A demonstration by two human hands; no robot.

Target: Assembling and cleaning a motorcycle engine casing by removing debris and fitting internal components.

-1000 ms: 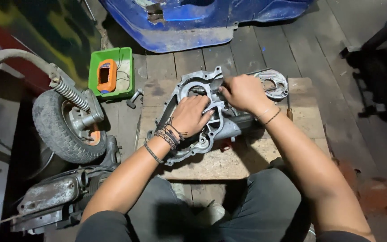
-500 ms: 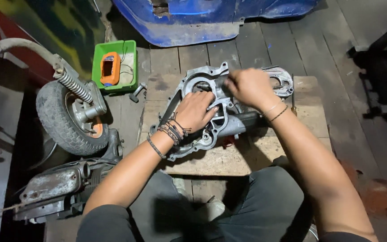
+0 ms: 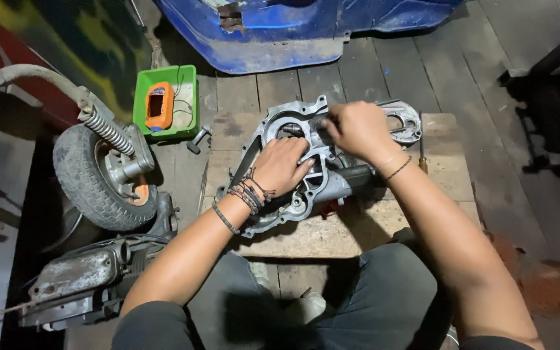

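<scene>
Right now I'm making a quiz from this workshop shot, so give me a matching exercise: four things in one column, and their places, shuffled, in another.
Things:
1. left hand
2. right hand
3. orange device
4. small wheel

Places:
A. inside the green tray
B. on the floor left of the wooden board, under a coil spring
C. flat on the middle of the grey engine casing
D. at the casing's upper edge, fingers curled

Pairs: 1-C, 2-D, 3-A, 4-B
</scene>
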